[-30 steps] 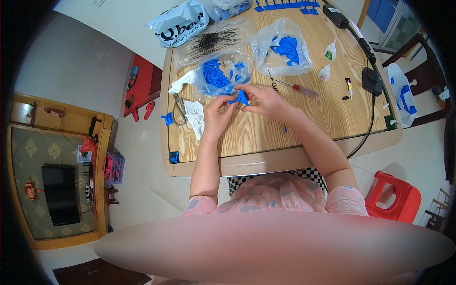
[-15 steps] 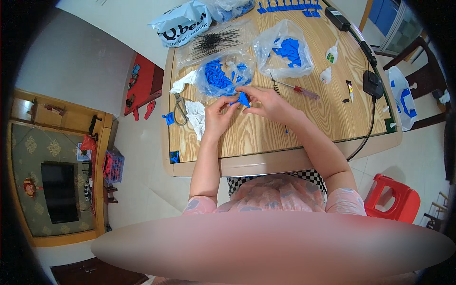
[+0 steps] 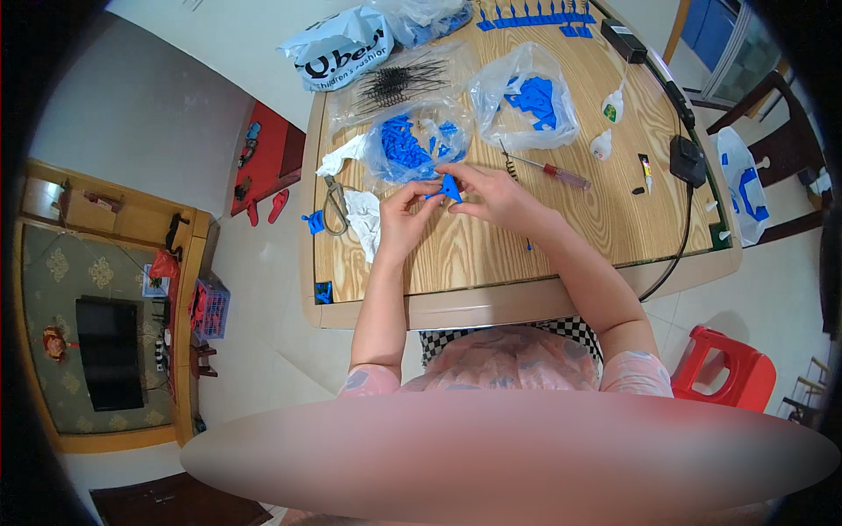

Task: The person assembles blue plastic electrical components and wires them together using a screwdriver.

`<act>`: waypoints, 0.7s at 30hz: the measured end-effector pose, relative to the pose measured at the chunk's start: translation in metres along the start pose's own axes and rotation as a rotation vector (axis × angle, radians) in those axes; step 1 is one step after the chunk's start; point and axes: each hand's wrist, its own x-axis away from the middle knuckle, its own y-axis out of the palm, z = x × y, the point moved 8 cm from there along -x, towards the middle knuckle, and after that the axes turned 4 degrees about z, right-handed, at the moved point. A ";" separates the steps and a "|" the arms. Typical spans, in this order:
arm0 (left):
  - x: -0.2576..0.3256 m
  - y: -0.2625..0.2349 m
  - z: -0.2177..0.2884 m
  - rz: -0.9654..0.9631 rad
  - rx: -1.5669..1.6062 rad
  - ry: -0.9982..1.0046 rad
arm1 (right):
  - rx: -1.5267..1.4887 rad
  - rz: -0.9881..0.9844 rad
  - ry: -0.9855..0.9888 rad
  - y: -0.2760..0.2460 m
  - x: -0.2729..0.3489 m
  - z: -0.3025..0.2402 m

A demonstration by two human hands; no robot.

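Observation:
Above the near middle of the table, a small blue plastic piece (image 3: 450, 187) with a pointed, triangular end is held between both hands. My left hand (image 3: 405, 217) is closed, its thumb and fingertips pinching the left end of the piece. From the other side my right hand (image 3: 498, 197) grips it between thumb and index finger, closed too. The fingers partly cover the piece. Just beyond the hands lies a clear plastic bag (image 3: 374, 167) with many small blue parts. A dark coiled spring (image 3: 510, 167) and a red-handled screwdriver (image 3: 566, 177) rest beyond my right hand.
Scissors (image 3: 334, 209) and crumpled white tissue (image 3: 362, 221) lie left. Farther back are black coiled wires (image 3: 399, 83), a bag (image 3: 564, 125) of flat blue pieces and a row of blue parts (image 3: 535, 17). Right are glue bottles (image 3: 601, 145), a small tube (image 3: 646, 169) and a black adapter (image 3: 687, 160).
Both hands keep their hold on the blue piece, which has turned very slightly. The whole view has shifted a little; nothing else has visibly moved.

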 end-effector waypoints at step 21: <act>-0.003 -0.003 -0.003 0.049 0.313 -0.147 | -0.061 0.057 0.074 0.002 -0.001 0.000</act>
